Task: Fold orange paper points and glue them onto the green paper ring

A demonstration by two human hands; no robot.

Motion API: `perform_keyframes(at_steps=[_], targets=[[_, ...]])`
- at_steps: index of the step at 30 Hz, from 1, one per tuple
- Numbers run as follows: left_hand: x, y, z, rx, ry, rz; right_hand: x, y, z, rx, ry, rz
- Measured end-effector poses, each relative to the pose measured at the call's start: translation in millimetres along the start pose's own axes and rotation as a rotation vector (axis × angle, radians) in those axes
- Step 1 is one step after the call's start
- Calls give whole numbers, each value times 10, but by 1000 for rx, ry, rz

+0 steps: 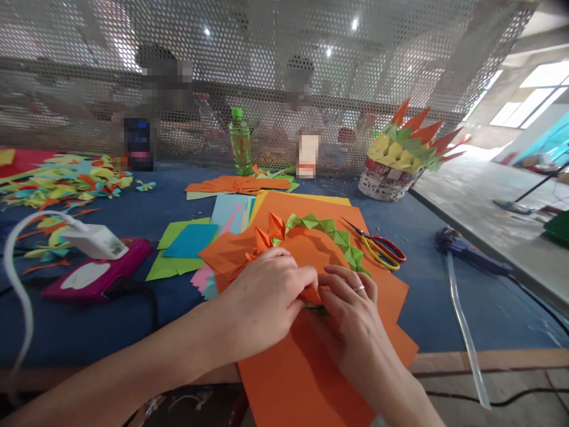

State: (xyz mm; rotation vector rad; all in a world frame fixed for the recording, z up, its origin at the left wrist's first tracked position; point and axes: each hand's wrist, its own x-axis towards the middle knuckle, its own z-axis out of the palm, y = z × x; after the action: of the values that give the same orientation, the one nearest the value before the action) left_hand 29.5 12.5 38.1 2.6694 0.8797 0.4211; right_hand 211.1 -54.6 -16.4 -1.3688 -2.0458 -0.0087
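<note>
A ring of folded green paper pieces (342, 238) lies on stacked orange paper sheets (306, 356). Several pointed orange folded pieces (276, 225) stand along its left part. My left hand (267, 296) reaches across the ring's near left side, its fingers closed on an orange folded paper piece (312, 295). Close beside it, my right hand (353, 317), with a ring on one finger, has its fingers curled on the near right part of the green paper ring. The fingers hide much of the spot where the orange piece meets the ring.
Scissors (380, 252) and a glue gun (471, 255) with a clear glue stick lie right. A folded-paper basket (389, 178) and a green bottle (240, 142) stand behind. Left are a pink power strip (95, 276), cut sheets (189, 240) and paper scraps (75, 181). Perforated metal mesh (267, 77) borders the back.
</note>
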Motion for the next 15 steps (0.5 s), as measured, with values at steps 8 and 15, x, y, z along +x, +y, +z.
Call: perform_keyframes(at_steps=[8, 15], targets=[[-24, 9, -20, 36, -37, 55, 27, 1, -31, 23, -39, -13], [-16, 3, 7, 49, 23, 57, 45, -18, -35, 38, -49, -15]])
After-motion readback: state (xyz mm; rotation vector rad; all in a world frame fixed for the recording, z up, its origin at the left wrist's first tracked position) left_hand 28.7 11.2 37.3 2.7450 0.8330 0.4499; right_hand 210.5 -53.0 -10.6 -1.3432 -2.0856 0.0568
